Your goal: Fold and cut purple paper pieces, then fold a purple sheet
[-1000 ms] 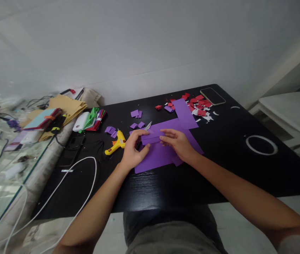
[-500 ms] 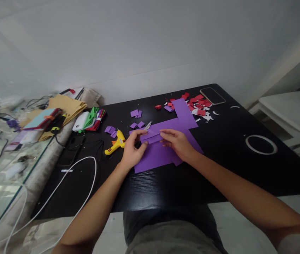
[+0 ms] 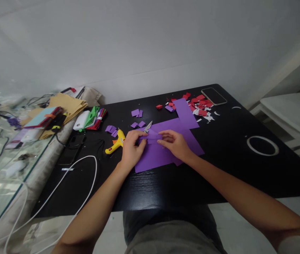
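Observation:
A narrow purple paper strip [image 3: 153,137] stretches between my two hands above larger purple sheets [image 3: 152,157]. My left hand [image 3: 134,145] pinches its left end between thumb and fingers. At the right end, the fingertips and thumb of my right hand [image 3: 175,144] close on the same strip. Just beyond my left fingers the blades of scissors [image 3: 148,127] show; their handles are mostly hidden. A yellow glue gun [image 3: 116,141] lies left of my left hand. Small purple paper pieces [image 3: 112,129] lie behind the glue gun.
Red and white paper scraps [image 3: 201,106] lie near a phone [image 3: 213,96] at the back right. A tape-like ring [image 3: 262,145] is farther right. On the left are another phone [image 3: 71,151], a white cable [image 3: 95,169] and green paper bundles [image 3: 93,117].
The strip now lies flatter and more level between my fingers. My right fingertips have shifted slightly left along it, and both hands keep their hold.

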Motion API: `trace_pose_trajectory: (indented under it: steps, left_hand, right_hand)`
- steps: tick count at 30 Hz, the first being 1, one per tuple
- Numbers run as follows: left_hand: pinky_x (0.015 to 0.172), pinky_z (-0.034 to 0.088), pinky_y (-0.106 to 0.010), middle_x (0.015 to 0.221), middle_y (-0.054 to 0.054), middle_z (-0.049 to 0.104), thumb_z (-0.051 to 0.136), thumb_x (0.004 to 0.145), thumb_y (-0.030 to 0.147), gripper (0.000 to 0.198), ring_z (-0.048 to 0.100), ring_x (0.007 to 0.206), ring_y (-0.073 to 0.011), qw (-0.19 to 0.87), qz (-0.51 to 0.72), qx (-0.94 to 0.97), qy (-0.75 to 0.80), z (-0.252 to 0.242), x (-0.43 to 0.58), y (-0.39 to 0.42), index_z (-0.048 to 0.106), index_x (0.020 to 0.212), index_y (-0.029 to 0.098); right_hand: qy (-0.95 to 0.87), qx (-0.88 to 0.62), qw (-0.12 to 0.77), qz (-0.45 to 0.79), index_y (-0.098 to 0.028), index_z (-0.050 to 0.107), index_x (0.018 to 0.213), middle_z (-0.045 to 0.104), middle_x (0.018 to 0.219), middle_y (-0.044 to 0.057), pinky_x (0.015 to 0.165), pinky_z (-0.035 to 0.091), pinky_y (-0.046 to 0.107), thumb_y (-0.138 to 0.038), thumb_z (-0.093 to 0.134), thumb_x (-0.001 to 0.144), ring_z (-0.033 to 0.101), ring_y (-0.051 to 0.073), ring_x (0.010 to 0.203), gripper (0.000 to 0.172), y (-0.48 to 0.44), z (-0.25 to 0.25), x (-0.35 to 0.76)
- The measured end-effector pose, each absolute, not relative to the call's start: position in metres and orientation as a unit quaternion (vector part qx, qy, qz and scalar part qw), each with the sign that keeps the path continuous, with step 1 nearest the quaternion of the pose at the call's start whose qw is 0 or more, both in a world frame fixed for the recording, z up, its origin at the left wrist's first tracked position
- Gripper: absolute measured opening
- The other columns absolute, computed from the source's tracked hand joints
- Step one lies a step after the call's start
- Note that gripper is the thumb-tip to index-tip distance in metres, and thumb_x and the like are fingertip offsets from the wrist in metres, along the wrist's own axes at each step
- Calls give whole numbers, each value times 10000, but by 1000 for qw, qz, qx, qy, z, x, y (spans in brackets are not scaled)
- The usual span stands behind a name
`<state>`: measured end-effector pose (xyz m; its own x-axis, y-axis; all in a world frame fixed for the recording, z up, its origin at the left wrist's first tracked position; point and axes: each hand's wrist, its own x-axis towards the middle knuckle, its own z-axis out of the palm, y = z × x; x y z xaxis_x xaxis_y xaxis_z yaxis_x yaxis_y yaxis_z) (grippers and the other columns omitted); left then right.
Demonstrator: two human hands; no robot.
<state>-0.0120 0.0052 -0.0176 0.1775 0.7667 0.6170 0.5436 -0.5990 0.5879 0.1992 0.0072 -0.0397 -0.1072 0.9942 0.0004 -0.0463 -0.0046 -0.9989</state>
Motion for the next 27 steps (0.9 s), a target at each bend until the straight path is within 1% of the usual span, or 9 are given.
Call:
trace_pose_trajectory:
  steps: [6,9,12,15,18,20,22,24,27]
  left_hand:
    - [989,530,-453,1177,-70,685,654,891,98,185,648,1131,-242,77,474,747,460,-16,-11,4,758,968,231]
    - [993,528,-449,1192,-67,675,632,906,94,206,639,1139,-237,82,483,743,456,-13,-12,4,762,980,237]
    - [953,541,-407,1095,-50,691,618,922,97,198,654,1076,-212,112,510,736,430,-12,-13,4,749,988,231]
    - [923,542,-375,1046,-36,707,630,923,117,199,664,1033,-197,145,534,724,411,-13,-13,3,724,1054,235]
    - [861,556,-345,1128,-56,693,664,896,158,317,675,1019,-195,189,552,691,427,-16,-10,2,648,1202,237]
    - [771,561,-310,1144,-65,669,696,864,183,415,679,942,-179,215,558,671,437,-19,-9,3,581,1259,239]
    - [683,545,-275,1072,-46,646,718,844,198,467,657,821,-148,240,550,666,443,-22,-8,5,538,1272,246]
    - [636,529,-254,997,-21,614,722,844,207,484,629,744,-126,268,532,667,447,-25,-8,7,513,1278,253]
    - [595,514,-231,1007,-19,585,725,853,226,502,626,714,-112,302,512,660,460,-28,-8,8,491,1296,259]
  right_hand:
    - [-608,-458,441,476,-238,743,1156,714,924,21,788,591,352,-245,812,763,692,168,768,399,2,-39,198]
    - [-627,-444,438,468,-228,745,1108,726,975,39,762,590,331,-249,809,774,705,175,799,340,-1,-38,197]
    - [-650,-440,447,429,-222,767,993,699,980,42,695,564,300,-270,814,775,680,163,773,228,-1,-37,197]
    - [-670,-454,436,394,-226,787,902,655,806,6,626,511,288,-301,807,792,597,140,654,135,-1,-36,199]
    - [-650,-452,414,449,-224,775,887,638,658,-20,596,511,291,-346,765,834,602,146,583,133,-3,-35,197]
    - [-618,-441,411,504,-221,756,895,693,666,-9,610,554,303,-371,747,844,658,162,585,159,-4,-35,195]
    - [-592,-432,420,536,-217,744,897,750,725,14,629,593,315,-392,752,834,708,178,617,186,-6,-34,192]
    - [-581,-430,430,541,-215,743,887,777,767,31,622,608,315,-407,764,820,733,188,639,204,-6,-34,191]
    - [-587,-433,438,525,-216,752,866,788,783,37,629,616,319,-396,765,820,752,199,663,186,-7,-34,191]
